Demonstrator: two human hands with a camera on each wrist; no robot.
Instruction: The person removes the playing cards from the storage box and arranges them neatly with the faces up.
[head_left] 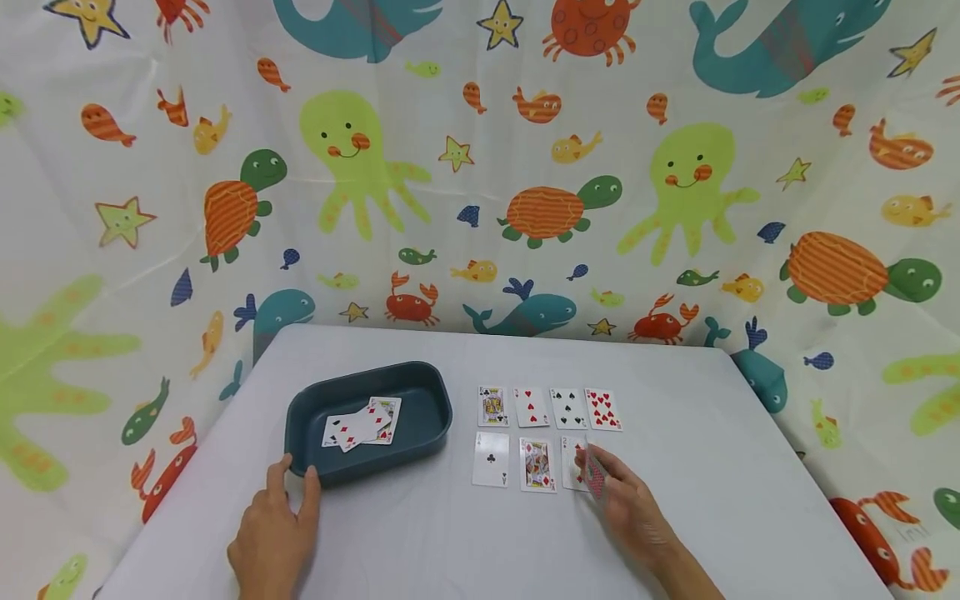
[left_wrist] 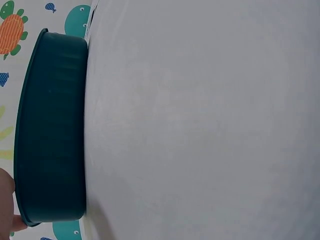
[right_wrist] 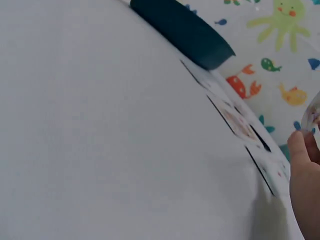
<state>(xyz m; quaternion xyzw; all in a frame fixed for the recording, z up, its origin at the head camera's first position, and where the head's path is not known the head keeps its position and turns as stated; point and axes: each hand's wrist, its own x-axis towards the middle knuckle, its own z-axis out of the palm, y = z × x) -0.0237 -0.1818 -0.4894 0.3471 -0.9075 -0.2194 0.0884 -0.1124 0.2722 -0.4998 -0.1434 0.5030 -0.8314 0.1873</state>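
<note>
My right hand (head_left: 628, 504) pinches a playing card (head_left: 596, 475) with a red patterned back, tilted up over the right end of the lower card row. Partly covered by it lies a red-suit card (head_left: 572, 463). Left of that are a face card with diamonds (head_left: 537, 464) and an ace of clubs (head_left: 491, 459). In the right wrist view the held card (right_wrist: 314, 115) shows only at the edge. My left hand (head_left: 273, 533) touches the near left corner of a dark teal tray (head_left: 375, 467), thumb and forefinger apart. Several face-up cards (head_left: 363, 425) overlap inside the tray.
An upper row holds a king of clubs (head_left: 492, 407), a low heart card (head_left: 531, 407), a spade card (head_left: 568, 408) and a high heart card (head_left: 603, 409). A white cloth covers the table (head_left: 420, 542). Behind hangs a sea-animal curtain (head_left: 450, 208).
</note>
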